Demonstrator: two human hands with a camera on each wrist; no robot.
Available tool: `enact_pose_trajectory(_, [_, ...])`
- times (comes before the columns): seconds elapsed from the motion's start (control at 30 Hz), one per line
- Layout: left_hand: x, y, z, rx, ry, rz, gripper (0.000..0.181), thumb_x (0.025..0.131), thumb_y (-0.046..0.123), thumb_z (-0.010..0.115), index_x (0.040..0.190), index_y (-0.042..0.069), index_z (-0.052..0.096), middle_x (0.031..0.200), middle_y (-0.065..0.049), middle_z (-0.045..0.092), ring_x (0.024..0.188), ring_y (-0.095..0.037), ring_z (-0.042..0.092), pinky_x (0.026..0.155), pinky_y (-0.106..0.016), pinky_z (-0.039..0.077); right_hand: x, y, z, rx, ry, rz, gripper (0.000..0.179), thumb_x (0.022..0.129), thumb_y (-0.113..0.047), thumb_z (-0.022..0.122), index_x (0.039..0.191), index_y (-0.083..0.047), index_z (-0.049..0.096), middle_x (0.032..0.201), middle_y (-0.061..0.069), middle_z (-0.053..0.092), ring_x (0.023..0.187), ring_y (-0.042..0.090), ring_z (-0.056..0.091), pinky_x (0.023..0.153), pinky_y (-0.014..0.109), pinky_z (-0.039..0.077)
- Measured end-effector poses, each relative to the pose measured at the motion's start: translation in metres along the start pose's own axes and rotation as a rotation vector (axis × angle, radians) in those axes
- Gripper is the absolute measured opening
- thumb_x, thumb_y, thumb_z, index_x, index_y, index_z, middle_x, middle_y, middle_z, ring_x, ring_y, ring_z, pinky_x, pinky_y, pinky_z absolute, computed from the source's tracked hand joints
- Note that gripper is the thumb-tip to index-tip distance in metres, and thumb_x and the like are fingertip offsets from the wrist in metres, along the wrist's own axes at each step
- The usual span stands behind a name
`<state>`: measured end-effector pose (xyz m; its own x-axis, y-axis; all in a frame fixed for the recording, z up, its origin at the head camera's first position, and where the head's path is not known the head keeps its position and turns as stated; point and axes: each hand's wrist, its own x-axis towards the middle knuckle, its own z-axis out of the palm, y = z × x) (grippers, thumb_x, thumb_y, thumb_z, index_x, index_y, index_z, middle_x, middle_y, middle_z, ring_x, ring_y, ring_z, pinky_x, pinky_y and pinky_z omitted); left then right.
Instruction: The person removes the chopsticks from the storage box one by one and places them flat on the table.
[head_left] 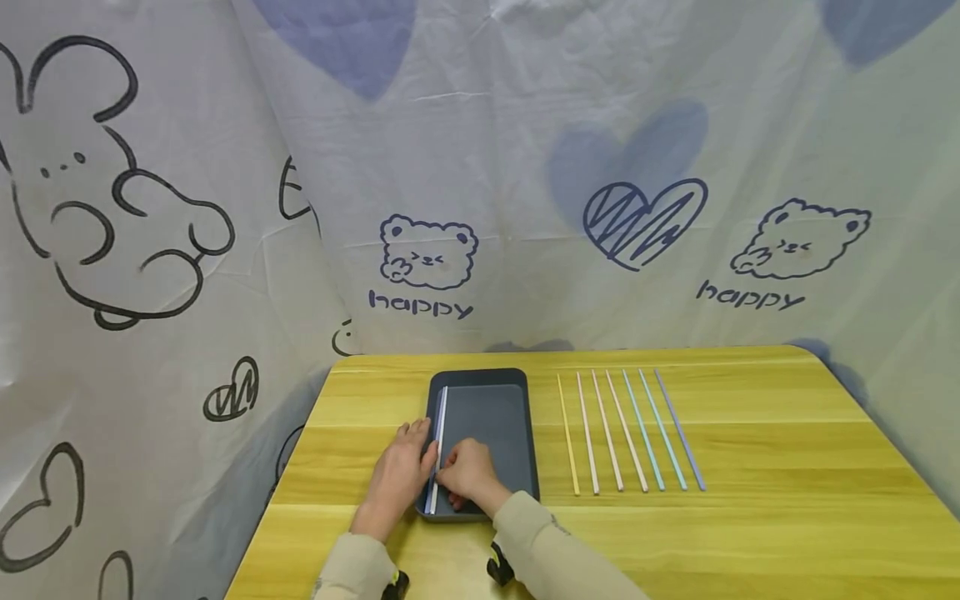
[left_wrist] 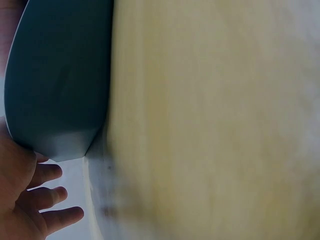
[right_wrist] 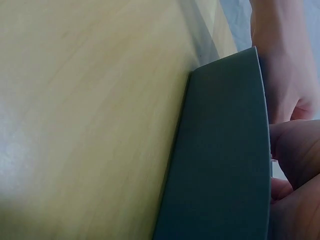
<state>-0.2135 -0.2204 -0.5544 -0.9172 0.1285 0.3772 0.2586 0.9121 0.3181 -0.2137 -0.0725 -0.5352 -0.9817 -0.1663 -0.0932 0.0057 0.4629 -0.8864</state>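
Note:
A dark grey rectangular tray (head_left: 491,417) lies on the table. Along its left wall runs a white stick (head_left: 442,423), with a bluish stick (head_left: 428,502) right beside it at the near end. My left hand (head_left: 400,467) rests over the tray's left rim, its fingers extended; the left wrist view shows the spread fingers beside the tray's outer wall. Inside the tray, my right hand (head_left: 471,473) pinches the white stick near its lower part, with the fingers bent. The right wrist view mostly has the tray wall (right_wrist: 220,150) hiding the fingertips.
Right of the tray, several thin sticks lie side by side on the wooden table (head_left: 787,433): a yellow stick (head_left: 567,433), pink sticks (head_left: 607,429), light blue sticks (head_left: 663,429) and a purple-blue stick (head_left: 679,429). A printed white cloth (head_left: 525,250) hangs behind the table.

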Motion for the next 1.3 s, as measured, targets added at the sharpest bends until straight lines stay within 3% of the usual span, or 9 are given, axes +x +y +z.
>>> enact_pose_trajectory(0.17, [0.001, 0.0, 0.0, -0.009, -0.008, -0.007, 0.045, 0.104, 0.02, 0.067, 0.139, -0.008, 0.064, 0.139, -0.027, 0.067, 0.131, -0.05, 0.061, 0.106, -0.059, 0.055, 0.003, 0.001, 0.001, -0.028, 0.007, 0.008, 0.027, 0.075, -0.001, 0.078, 0.057, -0.008, 0.059, 0.039, 0.001, 0.053, 0.029, 0.012, 0.054, 0.032, 0.03, 0.051])
enact_pose_trajectory(0.37, [0.0, 0.0, -0.001, -0.02, -0.011, -0.008, 0.044, 0.104, 0.019, 0.066, 0.139, -0.008, 0.063, 0.139, -0.027, 0.067, 0.131, -0.051, 0.061, 0.106, -0.059, 0.055, 0.015, 0.018, 0.012, -0.15, 0.026, 0.018, 0.035, 0.075, -0.015, 0.078, 0.048, -0.014, 0.056, 0.036, 0.0, 0.053, 0.027, 0.012, 0.053, 0.029, 0.028, 0.046])
enact_pose_trajectory(0.63, [0.001, 0.0, -0.002, -0.023, 0.004, 0.0, 0.045, 0.104, 0.02, 0.066, 0.14, -0.008, 0.063, 0.139, -0.028, 0.067, 0.131, -0.051, 0.061, 0.105, -0.06, 0.055, 0.03, 0.035, 0.026, -0.234, 0.05, 0.054, 0.037, 0.076, -0.024, 0.082, 0.051, -0.013, 0.058, 0.034, -0.001, 0.051, 0.024, 0.01, 0.05, 0.029, 0.026, 0.044])
enact_pose_trajectory(0.77, [0.001, 0.001, -0.003, -0.033, -0.016, -0.011, 0.046, 0.104, 0.02, 0.066, 0.141, -0.007, 0.062, 0.14, -0.028, 0.066, 0.132, -0.052, 0.06, 0.106, -0.06, 0.055, 0.023, 0.025, 0.018, -0.198, 0.032, 0.089, 0.037, 0.079, -0.026, 0.082, 0.056, -0.009, 0.059, 0.036, 0.001, 0.052, 0.024, 0.012, 0.051, 0.028, 0.026, 0.045])
enact_pose_trajectory(0.97, [0.0, 0.001, -0.002, -0.011, -0.018, -0.006, 0.046, 0.104, 0.02, 0.066, 0.141, -0.007, 0.062, 0.139, -0.027, 0.067, 0.131, -0.051, 0.061, 0.104, -0.059, 0.056, 0.006, 0.002, -0.004, -0.054, -0.018, 0.134, 0.034, 0.084, -0.018, 0.078, 0.059, -0.005, 0.059, 0.042, 0.004, 0.056, 0.03, 0.013, 0.054, 0.034, 0.031, 0.053])
enact_pose_trajectory(1.07, [0.0, 0.001, -0.002, -0.002, -0.017, -0.003, 0.046, 0.104, 0.02, 0.067, 0.141, -0.007, 0.062, 0.138, -0.027, 0.067, 0.13, -0.05, 0.062, 0.104, -0.059, 0.057, 0.006, 0.0, -0.01, -0.001, -0.037, 0.143, 0.033, 0.084, -0.013, 0.077, 0.058, -0.007, 0.056, 0.045, 0.005, 0.057, 0.031, 0.012, 0.055, 0.037, 0.032, 0.056])
enact_pose_trajectory(1.3, [0.002, 0.001, -0.002, 0.005, -0.041, -0.016, 0.048, 0.105, 0.022, 0.066, 0.143, -0.006, 0.061, 0.14, -0.026, 0.066, 0.131, -0.049, 0.062, 0.104, -0.058, 0.057, 0.008, -0.003, -0.019, 0.078, -0.064, 0.155, 0.026, 0.084, -0.008, 0.077, 0.075, -0.008, 0.053, 0.051, 0.004, 0.057, 0.033, 0.011, 0.055, 0.04, 0.033, 0.058])
